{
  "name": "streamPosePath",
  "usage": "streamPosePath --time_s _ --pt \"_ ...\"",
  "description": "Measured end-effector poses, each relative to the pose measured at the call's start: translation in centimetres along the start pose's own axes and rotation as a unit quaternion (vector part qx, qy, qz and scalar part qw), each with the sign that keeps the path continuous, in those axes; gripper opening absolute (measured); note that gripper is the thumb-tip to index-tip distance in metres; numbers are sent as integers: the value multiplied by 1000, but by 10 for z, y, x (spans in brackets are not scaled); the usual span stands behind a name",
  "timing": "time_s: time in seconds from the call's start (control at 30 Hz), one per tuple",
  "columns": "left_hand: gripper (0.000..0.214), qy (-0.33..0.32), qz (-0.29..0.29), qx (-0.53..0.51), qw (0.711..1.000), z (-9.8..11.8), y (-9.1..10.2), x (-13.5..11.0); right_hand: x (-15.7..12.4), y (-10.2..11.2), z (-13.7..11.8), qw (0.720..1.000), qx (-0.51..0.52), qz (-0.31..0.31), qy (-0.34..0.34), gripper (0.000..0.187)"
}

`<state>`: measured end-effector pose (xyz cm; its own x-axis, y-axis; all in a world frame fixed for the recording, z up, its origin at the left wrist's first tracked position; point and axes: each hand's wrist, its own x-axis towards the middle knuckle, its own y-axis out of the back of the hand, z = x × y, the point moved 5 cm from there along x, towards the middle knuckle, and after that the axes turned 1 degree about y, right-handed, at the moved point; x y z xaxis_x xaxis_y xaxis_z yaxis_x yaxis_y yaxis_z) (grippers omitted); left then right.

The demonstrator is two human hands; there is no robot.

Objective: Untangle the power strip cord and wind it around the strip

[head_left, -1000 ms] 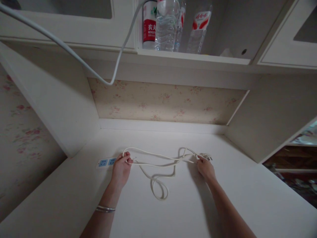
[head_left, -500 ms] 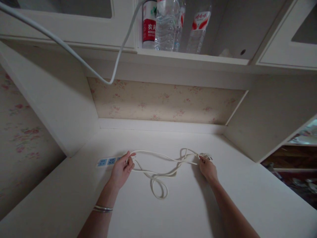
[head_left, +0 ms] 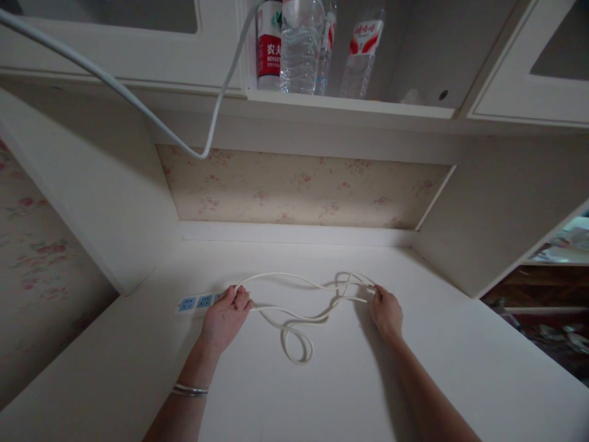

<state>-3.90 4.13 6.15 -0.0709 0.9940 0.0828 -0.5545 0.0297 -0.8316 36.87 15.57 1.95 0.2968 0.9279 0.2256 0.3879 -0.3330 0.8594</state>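
A white power strip (head_left: 196, 302) with blue sockets lies flat on the white desk (head_left: 322, 393). Its cream cord (head_left: 294, 319) runs rightward in loose strands and forms a small loop near the middle of the desk. My left hand (head_left: 225, 319) is closed around the cord right at the strip's end. My right hand (head_left: 386, 313) is closed on the bundled far end of the cord, and the plug is hidden under it. A thin bangle sits on my left wrist.
Several water bottles (head_left: 299, 46) stand on the shelf above the desk. A thick white cable (head_left: 138, 107) hangs in an arc across the upper left. Cabinet side panels wall the desk on both sides. Cluttered lower shelves (head_left: 543, 294) show at the right.
My left hand's fingers loosened briefly, then closed again on the cord by the strip. My right hand shifted slightly and now covers the plug; the cord strands sagged and rearranged a little.
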Motion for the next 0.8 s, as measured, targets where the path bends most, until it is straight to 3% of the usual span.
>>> streamPosePath --time_s 0.2,0.43,0.67,0.8 --pt "11 -4 5 -23 1000 2 0 -1 -3 13 -2 998 -4 65 8 49" --pt "10 -38 -16 -79 996 9 -4 -3 8 4 19 999 -3 -25 -48 51" --pt "7 -37 -17 -78 996 9 -3 -1 12 3 11 996 -37 -81 30 42" --pt "7 -32 -6 -66 997 6 -1 1 8 7 -4 979 -60 -147 131 41"
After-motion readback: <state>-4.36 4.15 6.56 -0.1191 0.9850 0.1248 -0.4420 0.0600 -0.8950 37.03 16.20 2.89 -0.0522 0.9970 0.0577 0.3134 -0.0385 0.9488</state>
